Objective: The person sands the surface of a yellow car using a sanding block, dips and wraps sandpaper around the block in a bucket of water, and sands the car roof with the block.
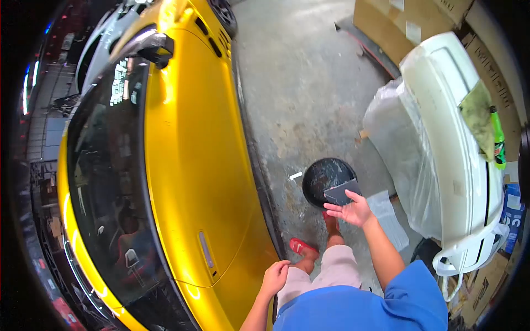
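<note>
My right hand (pixel 354 211) holds a dark grey rectangular sheet (pixel 342 192), which looks like sandpaper, under the thumb, with the other fingers stretched out to the left. Below the sheet, a round black basin (pixel 317 177) stands on the floor; its inside looks wet. My left hand (pixel 275 276) hangs beside my thigh, near the side of the yellow car (pixel 204 154). Its fingers are loosely curled, and nothing shows in them.
A white car panel (pixel 447 110), partly wrapped in clear plastic (pixel 395 127), stands to the right. On it lie a greenish cloth (pixel 476 116) and a green bottle (pixel 498 138). Cardboard boxes (pixel 386 27) are behind. A white sheet (pixel 389 220) lies on the concrete floor.
</note>
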A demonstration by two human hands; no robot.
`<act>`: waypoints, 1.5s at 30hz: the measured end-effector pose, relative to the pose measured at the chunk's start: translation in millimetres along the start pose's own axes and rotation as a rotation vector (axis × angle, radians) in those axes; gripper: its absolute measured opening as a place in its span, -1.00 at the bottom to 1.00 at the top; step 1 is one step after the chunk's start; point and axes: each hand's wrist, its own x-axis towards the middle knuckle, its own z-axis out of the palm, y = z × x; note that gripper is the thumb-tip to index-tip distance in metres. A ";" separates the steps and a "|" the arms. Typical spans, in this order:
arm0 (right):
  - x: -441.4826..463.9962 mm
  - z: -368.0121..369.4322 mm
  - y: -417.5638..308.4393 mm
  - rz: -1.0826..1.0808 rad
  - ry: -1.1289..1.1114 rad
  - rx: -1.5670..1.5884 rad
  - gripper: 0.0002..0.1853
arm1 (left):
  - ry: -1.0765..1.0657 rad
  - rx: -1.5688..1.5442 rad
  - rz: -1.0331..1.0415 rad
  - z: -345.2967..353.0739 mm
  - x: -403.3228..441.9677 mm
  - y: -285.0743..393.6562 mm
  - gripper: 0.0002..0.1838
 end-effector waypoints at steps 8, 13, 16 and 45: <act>-53.5 142.5 11.8 -0.284 -0.024 -0.603 -0.55 | -0.033 0.025 0.245 -36.0 -3.7 88.3 -0.67; -84.3 245.6 36.1 -0.913 -0.036 -1.929 -0.43 | -0.212 -0.766 0.244 -46.8 -1.0 135.9 -0.59; -94.9 272.3 53.1 -1.089 -0.195 -2.261 -0.22 | -0.217 -1.092 0.285 -68.0 -7.0 181.4 -0.57; -128.4 268.6 58.7 -0.328 -0.020 -1.169 -0.62 | 0.058 -0.866 0.467 -60.9 -15.4 206.3 -0.62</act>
